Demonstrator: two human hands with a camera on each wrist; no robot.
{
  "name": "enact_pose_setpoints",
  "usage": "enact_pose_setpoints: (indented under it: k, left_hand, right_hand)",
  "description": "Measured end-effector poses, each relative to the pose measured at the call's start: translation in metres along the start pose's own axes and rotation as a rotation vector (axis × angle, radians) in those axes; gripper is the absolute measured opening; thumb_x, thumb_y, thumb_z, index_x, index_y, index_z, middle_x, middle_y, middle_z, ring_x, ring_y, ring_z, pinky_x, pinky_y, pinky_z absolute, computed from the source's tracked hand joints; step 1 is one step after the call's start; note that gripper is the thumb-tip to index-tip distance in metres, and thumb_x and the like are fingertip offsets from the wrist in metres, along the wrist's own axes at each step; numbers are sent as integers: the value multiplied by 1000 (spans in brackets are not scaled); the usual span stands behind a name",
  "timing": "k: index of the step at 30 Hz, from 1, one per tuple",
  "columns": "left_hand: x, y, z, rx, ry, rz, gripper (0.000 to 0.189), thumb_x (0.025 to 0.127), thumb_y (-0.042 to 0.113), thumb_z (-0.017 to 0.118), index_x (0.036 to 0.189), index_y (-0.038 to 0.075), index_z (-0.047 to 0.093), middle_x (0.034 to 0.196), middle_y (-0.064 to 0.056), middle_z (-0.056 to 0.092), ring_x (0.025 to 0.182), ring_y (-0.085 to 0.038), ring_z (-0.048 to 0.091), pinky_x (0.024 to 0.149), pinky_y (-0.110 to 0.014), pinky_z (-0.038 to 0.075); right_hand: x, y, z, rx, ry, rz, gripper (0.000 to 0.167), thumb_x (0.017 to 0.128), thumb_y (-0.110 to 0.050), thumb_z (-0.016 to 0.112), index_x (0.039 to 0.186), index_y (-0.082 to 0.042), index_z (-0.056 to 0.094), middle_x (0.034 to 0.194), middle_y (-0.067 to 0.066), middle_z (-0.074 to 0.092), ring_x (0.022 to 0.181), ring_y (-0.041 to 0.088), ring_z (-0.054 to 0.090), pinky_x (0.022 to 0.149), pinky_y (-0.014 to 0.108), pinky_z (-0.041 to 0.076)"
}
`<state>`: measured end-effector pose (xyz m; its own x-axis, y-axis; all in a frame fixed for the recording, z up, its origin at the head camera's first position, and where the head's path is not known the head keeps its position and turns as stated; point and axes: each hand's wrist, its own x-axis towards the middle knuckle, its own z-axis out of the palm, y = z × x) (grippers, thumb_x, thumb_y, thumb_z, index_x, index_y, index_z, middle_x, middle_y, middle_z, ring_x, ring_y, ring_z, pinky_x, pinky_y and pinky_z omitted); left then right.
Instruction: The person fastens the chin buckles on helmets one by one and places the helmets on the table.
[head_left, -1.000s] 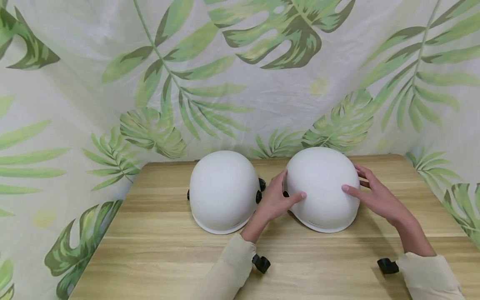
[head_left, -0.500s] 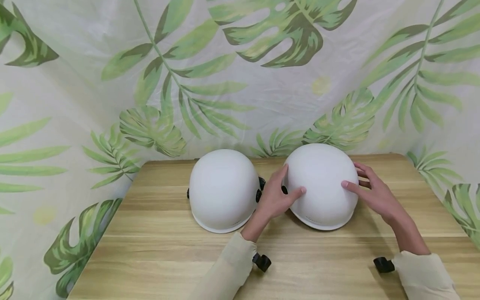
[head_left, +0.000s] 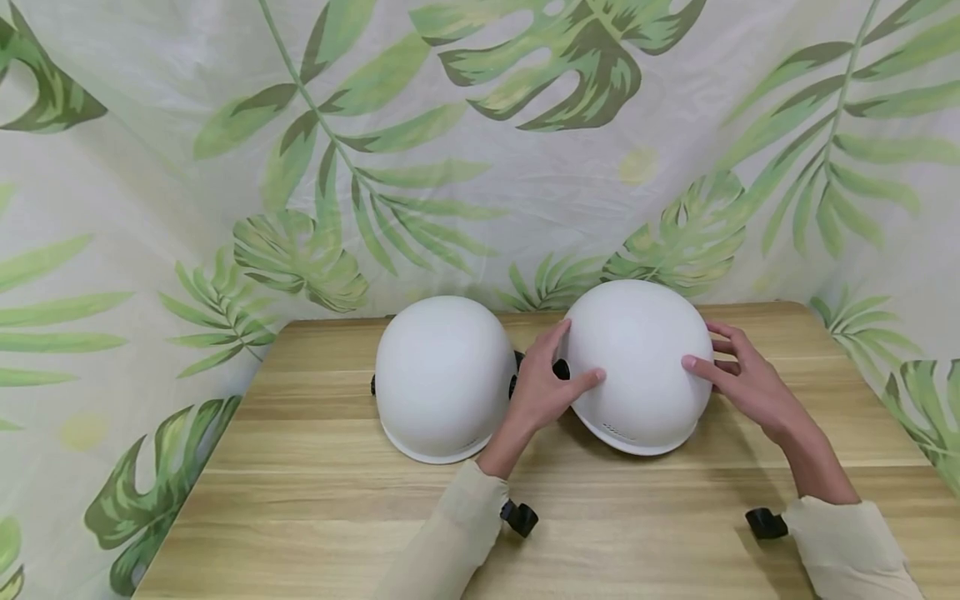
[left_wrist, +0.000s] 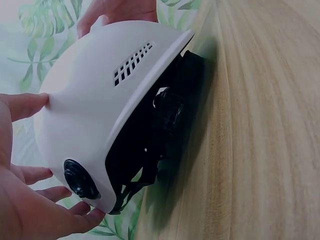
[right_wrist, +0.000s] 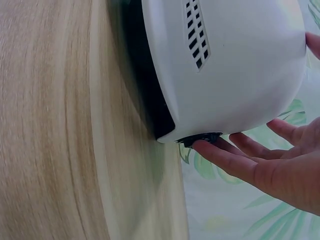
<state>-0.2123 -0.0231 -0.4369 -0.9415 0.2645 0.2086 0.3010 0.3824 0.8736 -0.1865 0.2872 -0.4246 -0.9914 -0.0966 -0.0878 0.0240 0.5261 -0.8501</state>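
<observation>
A white helmet is held between both hands at the back right of the table, its front brim tipped up a little. The left hand grips its left side, thumb on the shell and fingers around a black round fitting. On the other side the right hand holds it, thumb on the front and fingertips by a matching black fitting. Black straps show under the rim in the left wrist view, above the wood. A second white helmet rests dome up just left of the left hand.
Both helmets are over a wooden table, near its back edge. Behind it hangs a leaf-patterned cloth. Black wrist mounts stick out from the beige sleeves.
The held helmet has shifted slightly left and back, and its front has turned and tipped up. Both hands have moved with it. The other helmet stays in place.
</observation>
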Motion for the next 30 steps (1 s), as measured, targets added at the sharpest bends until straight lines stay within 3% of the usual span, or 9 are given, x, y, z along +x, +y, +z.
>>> enact_pose_setpoints:
  k: [2, 7, 10, 19, 25, 30]
  left_hand:
    - [1, 0, -1, -4, -2, 3, 88, 89, 40, 81, 163, 11, 43, 168, -14, 43, 156, -35, 40, 124, -59, 39]
    - [1, 1, -2, -7, -21, -21, 88, 89, 40, 81, 165, 17, 41, 169, -19, 37, 156, -42, 39, 122, -64, 39]
    - [1, 3, -3, -9, -35, -45, 88, 90, 41, 82, 165, 22, 40, 168, -21, 38, 154, -42, 41, 121, -63, 40]
    - [2, 7, -10, -53, -3, -25, 83, 88, 37, 83, 161, 22, 48, 165, -14, 45, 154, -35, 43, 124, -57, 39]
    - [3, 8, -13, -71, 8, -8, 83, 87, 37, 84, 160, 20, 50, 167, -11, 44, 155, -31, 42, 124, -56, 39]
    - [4, 8, -13, -72, 14, -12, 80, 87, 36, 84, 158, 19, 52, 165, -11, 46, 152, -31, 45, 118, -55, 45]
  right_hand:
    - [0, 0, 0, -3, 3, -1, 90, 107, -43, 63, 171, -11, 9, 164, 36, 29, 144, 58, 45, 101, 46, 56]
    - [-1, 0, -3, 20, -2, -10, 86, 108, -40, 61, 171, -11, 10, 163, 37, 31, 143, 58, 46, 93, 25, 55]
    - [-2, 0, -5, 38, -8, -16, 84, 109, -39, 60, 170, -11, 10, 163, 38, 30, 142, 59, 46, 90, 22, 54]
    - [-5, -1, -7, 60, -38, -40, 81, 110, -35, 59, 169, -8, 10, 162, 37, 29, 145, 54, 43, 96, 38, 59]
    - [-5, -5, -6, 60, -64, -57, 81, 111, -34, 56, 170, -10, 7, 163, 36, 26, 144, 55, 43, 97, 33, 58]
    - [-4, -8, -5, 41, -29, -73, 82, 110, -36, 58, 171, -16, 8, 170, 29, 20, 148, 58, 37, 108, 66, 47]
